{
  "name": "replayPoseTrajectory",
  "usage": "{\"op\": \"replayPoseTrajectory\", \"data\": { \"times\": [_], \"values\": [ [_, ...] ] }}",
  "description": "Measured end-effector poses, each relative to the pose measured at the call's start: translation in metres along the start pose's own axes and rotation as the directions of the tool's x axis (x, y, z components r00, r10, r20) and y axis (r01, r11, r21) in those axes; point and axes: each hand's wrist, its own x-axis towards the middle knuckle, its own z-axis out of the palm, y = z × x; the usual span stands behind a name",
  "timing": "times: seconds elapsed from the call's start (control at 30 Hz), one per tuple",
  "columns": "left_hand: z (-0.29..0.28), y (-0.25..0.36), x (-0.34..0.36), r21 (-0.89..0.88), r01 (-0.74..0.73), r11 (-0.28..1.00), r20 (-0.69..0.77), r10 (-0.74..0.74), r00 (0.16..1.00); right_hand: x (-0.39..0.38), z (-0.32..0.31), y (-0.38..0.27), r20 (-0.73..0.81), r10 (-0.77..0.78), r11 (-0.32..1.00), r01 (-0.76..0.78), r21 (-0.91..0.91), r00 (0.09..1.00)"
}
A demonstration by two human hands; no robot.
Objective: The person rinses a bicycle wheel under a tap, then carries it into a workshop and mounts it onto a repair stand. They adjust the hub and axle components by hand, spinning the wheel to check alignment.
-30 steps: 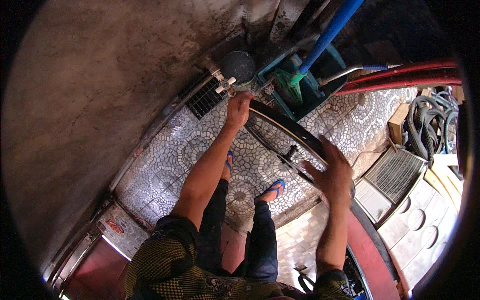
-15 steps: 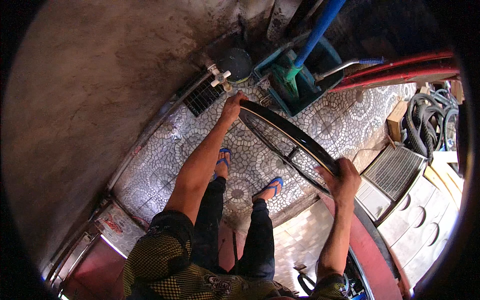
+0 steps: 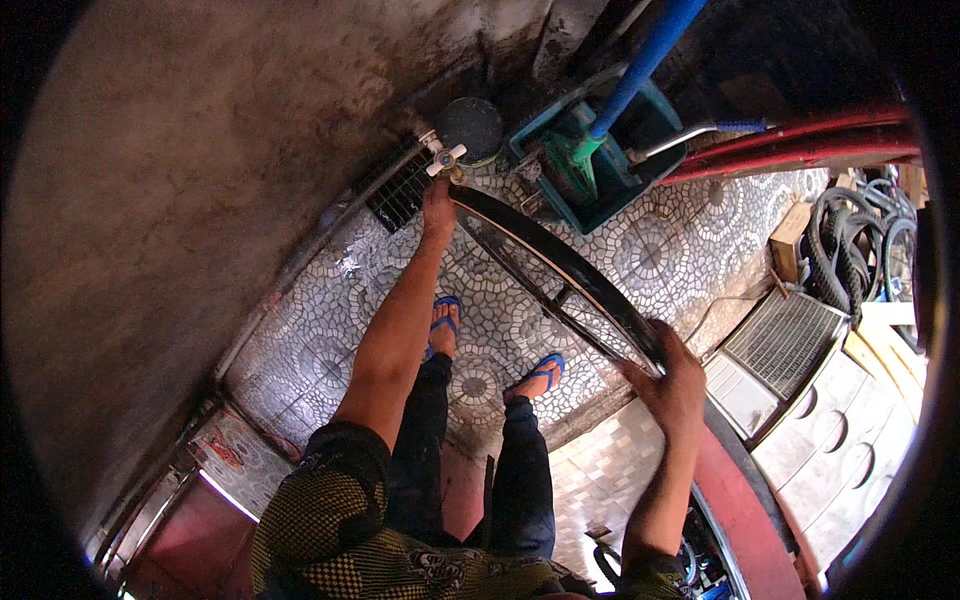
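A bicycle wheel with a black tyre (image 3: 575, 257) hangs above the patterned floor, seen nearly edge-on with its spokes and hub below the rim. My left hand (image 3: 438, 210) is closed around its far left end, close to the tap (image 3: 445, 160). On the near right end, my right hand (image 3: 672, 385) grips the tyre and rim, thumb on the inner side. The fingers of both hands are partly hidden.
By the left wall lie a floor grate (image 3: 393, 198) and a dark bucket (image 3: 468, 128). A teal crate (image 3: 555, 203) holds a blue-handled broom (image 3: 648, 70). Red tubes (image 3: 800, 150) run behind. Loose tyres (image 3: 838, 250) and a white drawer unit (image 3: 820, 430) stand right.
Both hands have shifted the wheel slightly left. My left hand is now nearer the tap, and my right hand sits a little lower and further left.
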Motion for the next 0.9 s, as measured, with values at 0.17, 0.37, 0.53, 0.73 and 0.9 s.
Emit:
{"op": "replayPoseTrajectory", "data": {
  "times": [0.17,0.37,0.53,0.73,0.9],
  "values": [
    [0.014,0.013,-0.007,0.088,0.070,0.994,-0.019,-0.069,0.997,-0.068,0.039,0.158,-0.169,0.199,0.938,-0.138,0.317,0.965],
    [0.012,0.028,-0.026,0.063,0.228,0.972,0.018,-0.230,0.973,-0.066,0.012,0.107,-0.312,-0.094,0.993,0.112,0.040,0.945],
    [0.036,0.021,-0.051,-0.284,0.266,0.921,0.032,-0.268,0.963,-0.046,-0.022,0.002,-0.229,-0.131,0.961,0.067,-0.269,0.965],
    [0.025,0.017,-0.054,-0.080,0.198,0.977,0.330,-0.162,0.930,-0.028,0.046,-0.032,-0.150,-0.292,0.885,0.208,-0.417,0.945],
    [-0.007,0.045,-0.072,-0.021,0.509,0.861,0.089,-0.506,0.858,-0.049,0.104,-0.062,0.056,-0.281,0.931,0.286,-0.228,0.958]
  ]
}}
